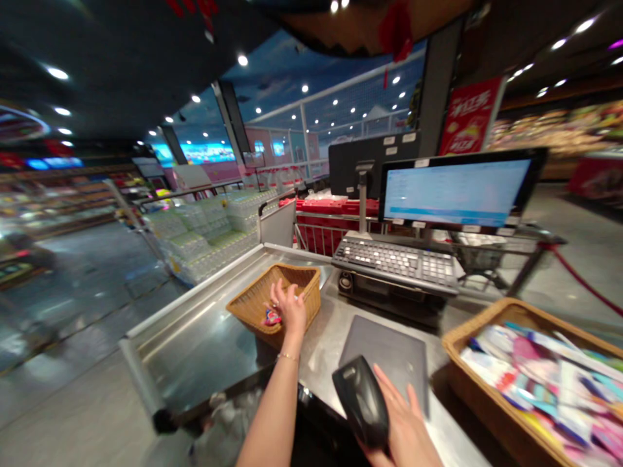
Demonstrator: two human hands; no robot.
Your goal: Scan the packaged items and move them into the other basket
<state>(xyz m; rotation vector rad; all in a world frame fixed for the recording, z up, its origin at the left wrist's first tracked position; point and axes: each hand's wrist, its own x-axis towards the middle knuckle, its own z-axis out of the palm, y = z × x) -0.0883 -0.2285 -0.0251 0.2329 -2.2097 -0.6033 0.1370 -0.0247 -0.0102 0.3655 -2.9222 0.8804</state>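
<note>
Black handheld scanner [361, 402] gripped in R hand [406, 425] at 1 o'clock; L hand [290, 309] at 12, fingers loose over wicker basket [296, 283], colourful pkt [272, 317] just beside, can't tell if held.

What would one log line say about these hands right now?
left hand: over basket, by packet | right hand: holding scanner | place: checkout counter

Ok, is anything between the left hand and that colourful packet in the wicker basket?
Nothing visible stands in the way. The left hand is over the wicker basket, just above the small colourful packet, with no rim or other item between them. Whether they touch, I can't tell.
</note>
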